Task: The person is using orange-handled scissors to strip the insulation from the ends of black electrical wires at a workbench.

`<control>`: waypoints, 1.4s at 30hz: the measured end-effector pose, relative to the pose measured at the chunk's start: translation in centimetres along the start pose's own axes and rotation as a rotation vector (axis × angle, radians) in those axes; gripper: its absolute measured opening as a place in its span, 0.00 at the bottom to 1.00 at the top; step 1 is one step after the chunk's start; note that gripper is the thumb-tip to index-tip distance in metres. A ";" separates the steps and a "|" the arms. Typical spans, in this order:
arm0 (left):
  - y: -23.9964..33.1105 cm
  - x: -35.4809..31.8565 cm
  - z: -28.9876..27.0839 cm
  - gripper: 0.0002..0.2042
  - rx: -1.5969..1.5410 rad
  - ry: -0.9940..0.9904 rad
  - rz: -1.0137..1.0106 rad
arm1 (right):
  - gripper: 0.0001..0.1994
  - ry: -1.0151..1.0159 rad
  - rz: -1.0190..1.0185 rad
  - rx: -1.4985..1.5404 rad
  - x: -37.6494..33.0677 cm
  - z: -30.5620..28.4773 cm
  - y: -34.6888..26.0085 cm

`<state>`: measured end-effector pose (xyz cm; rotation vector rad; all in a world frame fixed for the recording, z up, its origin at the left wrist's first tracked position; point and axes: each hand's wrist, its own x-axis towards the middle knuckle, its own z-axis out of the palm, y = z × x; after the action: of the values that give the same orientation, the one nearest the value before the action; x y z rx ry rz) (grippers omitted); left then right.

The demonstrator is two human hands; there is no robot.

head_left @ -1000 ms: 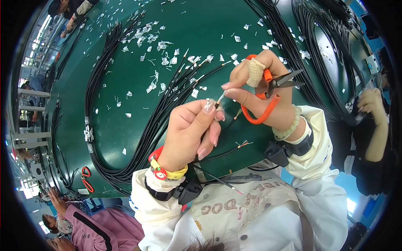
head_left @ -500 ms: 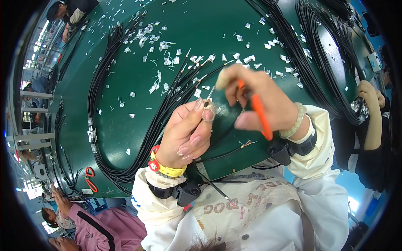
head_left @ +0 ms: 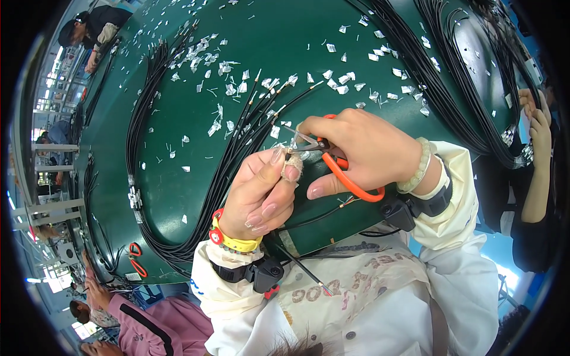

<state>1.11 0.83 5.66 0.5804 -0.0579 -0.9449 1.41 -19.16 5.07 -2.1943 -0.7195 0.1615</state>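
My left hand (head_left: 261, 193) pinches a black cable close to its stripped end (head_left: 290, 146), which points up and away from me. A worn, pale wrap covers one of its fingertips. Orange-handled scissors (head_left: 350, 180) are in my right hand (head_left: 371, 148), the fingers through the loops and the thumb lying outside. Their blades are apart around the cable's stripped end, just above my left fingertips; whether they touch it I cannot tell. Beyond my left hand, several black cables (head_left: 246, 127) with bared, copper-coloured ends lie on the green table (head_left: 332, 219).
A looped black cable bundle (head_left: 132, 142) lies at left, others (head_left: 415, 65) at right. Foil scraps (head_left: 342, 83) litter the far table. Second orange-handled scissors (head_left: 136, 261) rest near the left edge. Co-workers sit left and far left; another's hands (head_left: 537, 127) hold a bundle at right.
My right hand has turned the scissors and brought their blades to the cable end in my left hand. The left hand has hardly moved. The right-hand co-worker's hands have shifted.
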 end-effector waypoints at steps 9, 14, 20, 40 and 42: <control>0.0 0.0 -0.2 0.13 -0.038 -0.040 -0.010 | 0.31 -0.030 -0.036 0.041 0.0 -0.3 0.1; 0.0 0.0 -0.2 0.13 -0.041 -0.033 -0.004 | 0.31 -0.014 -0.064 0.022 0.1 -0.3 0.1; -0.1 -0.1 -0.2 0.13 0.074 0.006 0.029 | 0.30 -0.037 -0.020 0.034 0.1 -0.4 0.1; -2.4 2.1 -0.1 0.06 1.537 0.519 0.879 | 0.17 0.499 -0.013 0.794 0.7 0.7 0.0; -2.1 2.3 -0.1 0.06 1.682 0.518 0.962 | 0.17 0.504 0.035 0.823 0.6 0.7 -0.1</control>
<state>0.93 -1.86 4.11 2.0662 -0.6385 0.4494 1.67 -18.34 4.76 -1.3677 -0.2496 -0.0750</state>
